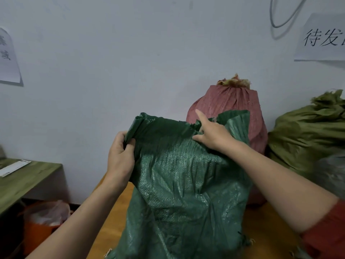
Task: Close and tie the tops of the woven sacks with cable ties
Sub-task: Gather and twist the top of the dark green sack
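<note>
A dark green woven sack (pixel 183 187) stands upright on a wooden table (pixel 115 212) in front of me, its top edge loose. My left hand (pixel 120 157) is shut on the bunched left corner of the sack's top. My right hand (pixel 212 134) pinches the top edge toward the right, index finger stretched upward. No cable tie is visible in either hand.
A red woven sack (pixel 233 107) with its top gathered shut stands behind by the wall. An olive green sack (pixel 306 135) sits at the right. A green desk (pixel 24 182) with a white packet is at the left, an orange bin (pixel 41 228) below it.
</note>
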